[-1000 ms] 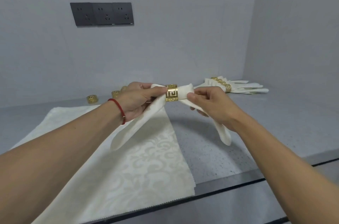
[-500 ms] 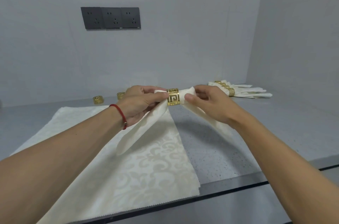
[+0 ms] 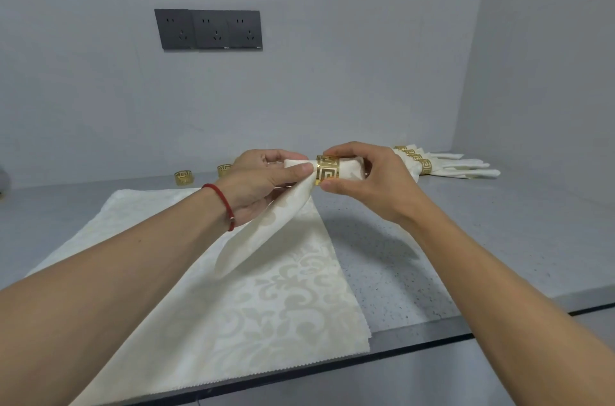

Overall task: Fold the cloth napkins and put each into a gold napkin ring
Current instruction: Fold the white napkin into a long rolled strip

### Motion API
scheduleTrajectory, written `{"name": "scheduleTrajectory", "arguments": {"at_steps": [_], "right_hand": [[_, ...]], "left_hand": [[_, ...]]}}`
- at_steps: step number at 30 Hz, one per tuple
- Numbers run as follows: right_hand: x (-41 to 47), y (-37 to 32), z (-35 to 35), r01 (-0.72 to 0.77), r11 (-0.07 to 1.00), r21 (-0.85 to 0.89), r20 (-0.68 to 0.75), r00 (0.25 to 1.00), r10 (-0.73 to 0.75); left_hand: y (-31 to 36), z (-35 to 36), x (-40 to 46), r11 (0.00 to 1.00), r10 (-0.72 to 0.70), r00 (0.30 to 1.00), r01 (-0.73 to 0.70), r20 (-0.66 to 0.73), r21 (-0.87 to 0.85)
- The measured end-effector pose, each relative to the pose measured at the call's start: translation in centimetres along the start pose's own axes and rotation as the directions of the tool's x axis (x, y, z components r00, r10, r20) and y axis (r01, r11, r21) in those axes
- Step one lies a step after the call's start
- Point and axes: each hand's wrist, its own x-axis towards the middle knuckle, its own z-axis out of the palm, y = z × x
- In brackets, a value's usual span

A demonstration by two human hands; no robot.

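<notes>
Fingers of the right hand (image 3: 362, 186) pinch the gold ring (image 3: 327, 167); just beside it, the left hand (image 3: 263, 182) grips the folded napkin (image 3: 266, 232), whose far end seems hidden.

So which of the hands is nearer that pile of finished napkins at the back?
The right hand: the finished napkins lie just behind it. The left hand is farther away, across the gold ring.

Both forearms are bare — no sleeves — with a thin red cord bracelet (image 3: 222, 204) round the left wrist.
</notes>
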Motion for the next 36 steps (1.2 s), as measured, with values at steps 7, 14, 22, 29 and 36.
{"name": "scheduleTrajectory", "arguments": {"at_steps": [7, 14, 22, 29, 36], "right_hand": [[0.4, 0.9, -1.1, -0.081, 0.995, -0.058, 0.031, 0.996, 0.083], [0.4, 3.7, -6.0, -0.227, 0.971, 0.070, -0.018, 0.973, 0.229], [0.5, 11.6, -12.2, -0.339, 0.906, -0.252, -0.092, 0.941, 0.326], [0.2, 18.9, -14.7, -0.452, 0.830, -0.327, -0.338, 0.876, 0.344], [0.8, 23.8, -13.3, -0.572, 0.626, -0.529, -0.657, 0.744, 0.125]], "left_hand": [[-0.6, 0.9, 1.1, 0.993, -0.051, 0.997, 0.044, -0.063, -0.114], [-1.5, 5.2, 3.6, 0.984, -0.135, 0.985, 0.146, 0.106, -0.105], [-5.6, 13.6, 10.9, 0.974, -0.222, 0.970, 0.215, 0.105, 0.073], [-8.5, 20.6, 18.1, 0.967, -0.187, 0.982, 0.181, 0.019, 0.179], [-10.6, 23.8, 25.3, 0.946, -0.125, 0.992, 0.127, -0.028, 0.299]]}}
